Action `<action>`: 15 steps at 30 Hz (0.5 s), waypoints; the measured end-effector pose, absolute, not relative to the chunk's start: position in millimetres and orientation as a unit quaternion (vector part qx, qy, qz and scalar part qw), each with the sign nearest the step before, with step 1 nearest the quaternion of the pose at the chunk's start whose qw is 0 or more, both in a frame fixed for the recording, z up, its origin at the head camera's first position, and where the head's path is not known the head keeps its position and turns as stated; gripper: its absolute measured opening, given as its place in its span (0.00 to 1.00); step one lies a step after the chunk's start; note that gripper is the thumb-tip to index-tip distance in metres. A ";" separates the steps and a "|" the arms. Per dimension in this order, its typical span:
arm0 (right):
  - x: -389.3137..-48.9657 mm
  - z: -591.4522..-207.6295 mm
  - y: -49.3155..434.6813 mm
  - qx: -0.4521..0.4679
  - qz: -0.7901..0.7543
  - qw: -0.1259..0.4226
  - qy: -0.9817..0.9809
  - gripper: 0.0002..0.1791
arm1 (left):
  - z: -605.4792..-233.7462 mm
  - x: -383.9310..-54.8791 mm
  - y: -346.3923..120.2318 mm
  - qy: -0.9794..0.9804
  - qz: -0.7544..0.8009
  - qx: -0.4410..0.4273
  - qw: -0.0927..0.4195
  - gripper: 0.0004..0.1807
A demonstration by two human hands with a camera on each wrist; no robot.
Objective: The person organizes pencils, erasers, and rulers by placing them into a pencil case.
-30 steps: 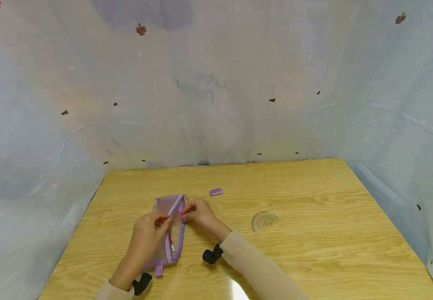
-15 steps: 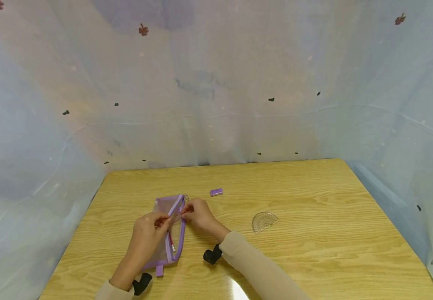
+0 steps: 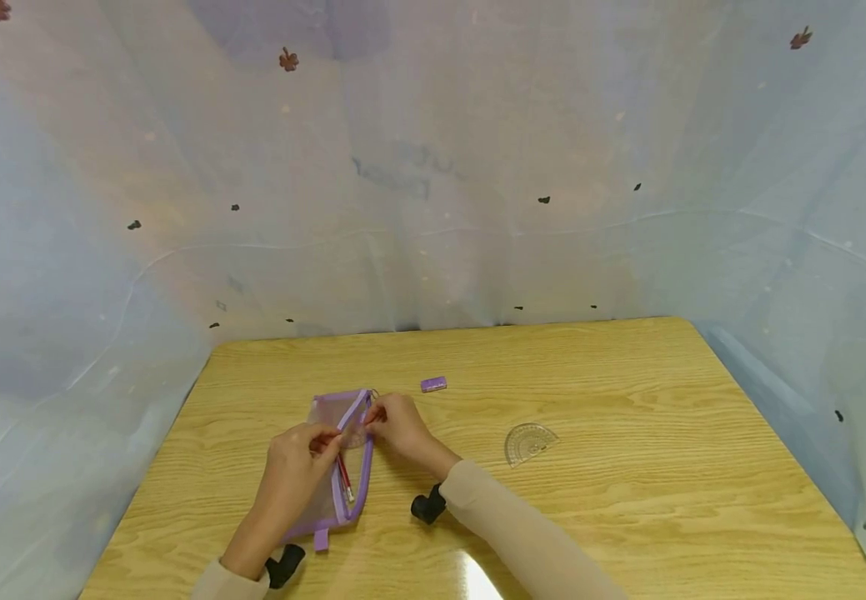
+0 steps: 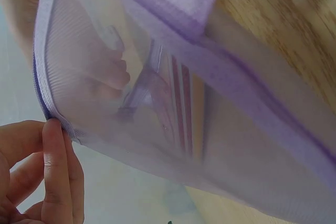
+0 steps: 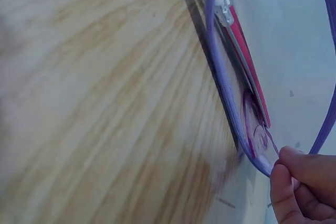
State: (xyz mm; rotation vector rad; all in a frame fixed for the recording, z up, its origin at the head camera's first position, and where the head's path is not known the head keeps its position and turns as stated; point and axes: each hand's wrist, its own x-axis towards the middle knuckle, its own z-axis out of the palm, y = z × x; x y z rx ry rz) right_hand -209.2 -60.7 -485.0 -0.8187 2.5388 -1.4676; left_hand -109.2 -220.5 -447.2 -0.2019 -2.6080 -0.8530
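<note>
A purple mesh pencil case (image 3: pixel 318 502) lies on the left half of the table, its zip undone and its mouth facing right. My left hand (image 3: pixel 293 467) pinches one zipper edge between thumb and fingers, as the left wrist view also shows. At the far end of the mouth, my right hand (image 3: pixel 398 427) pinches the opposite edge. The mouth gapes between them. Inside lies a red pencil (image 3: pixel 346 479) with a white eraser end, partly covered by mesh. Beside it in the right wrist view is a clear piece with purple curved lines (image 5: pixel 256 129).
A small purple eraser (image 3: pixel 433 384) lies behind the right hand. Further right a clear protractor (image 3: pixel 528 443) lies flat on the wooden table (image 3: pixel 650 483). Black wrist mounts (image 3: pixel 428 505) stick out beneath both wrists. A pale patterned cloth (image 3: pixel 448 167) hangs behind and at the sides.
The mouth of the pencil case has spread slightly, and the red pencil inside shows a little more. Both hands stay almost still with the same hold.
</note>
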 end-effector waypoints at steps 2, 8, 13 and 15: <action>-209.7 -485.2 -59.0 -0.264 -0.485 0.050 0.832 0.04 | -447.6 -109.7 -220.3 -0.930 -0.304 -0.073 0.196 0.04; -212.2 -487.1 -53.6 -0.251 -0.500 0.049 0.827 0.03 | -447.7 -109.7 -219.9 -0.929 -0.305 -0.075 0.197 0.04; -213.8 -488.6 -49.3 -0.237 -0.506 0.050 0.828 0.03 | -446.3 -109.2 -219.1 -0.928 -0.305 -0.080 0.200 0.05; -214.7 -489.0 -47.6 -0.236 -0.503 0.052 0.830 0.02 | -446.0 -109.1 -218.9 -0.928 -0.303 -0.082 0.201 0.05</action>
